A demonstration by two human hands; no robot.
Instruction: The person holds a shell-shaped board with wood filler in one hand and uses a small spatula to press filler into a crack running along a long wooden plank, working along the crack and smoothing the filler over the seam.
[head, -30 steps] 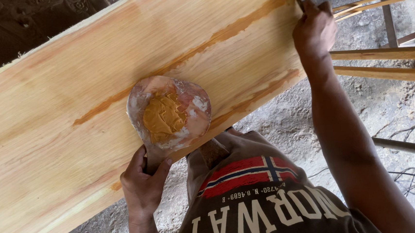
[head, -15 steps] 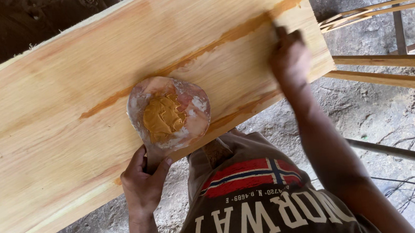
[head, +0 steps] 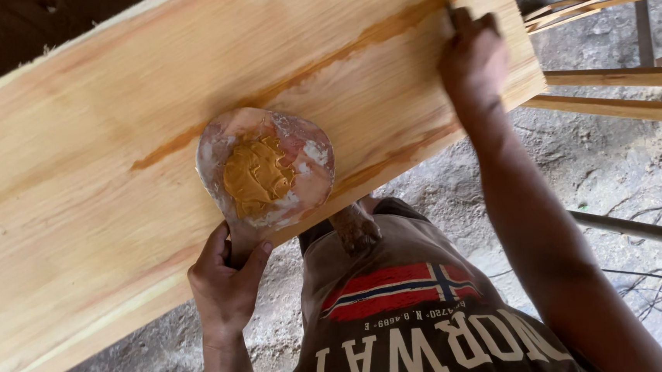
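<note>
1. The right hand (head: pixel 474 63) is closed, fingers curled, and pressed down on the wide pale pine plank (head: pixel 113 186) near its far right corner. A thin dark tool tip seems to stick out above the knuckles, on a streak of brown-orange filler paste (head: pixel 382 31); what exactly the hand grips I cannot tell.
2. The left hand (head: pixel 225 283) is wrapped shut around the lower end of a round, paste-smeared mixing board (head: pixel 267 167), thumb and fingers closed on its stubby grip just off the plank's near edge.
3. That mixing board lies flat on the plank, near the middle of the near edge, carrying a mound of mustard-yellow putty (head: pixel 256 176) at its centre.
4. The putty looks soft and sticky, likely to smear or slide if the board tips, so the board is best kept level and held by its lower grip, clear of the paste.
5. The plank looks stiff and heavy; a second paste streak (head: pixel 391 158) runs close to its near edge.
6. Beyond the right end stand thin pale wooden slats (head: pixel 620 103) over a dusty grey floor (head: pixel 578 169).
</note>
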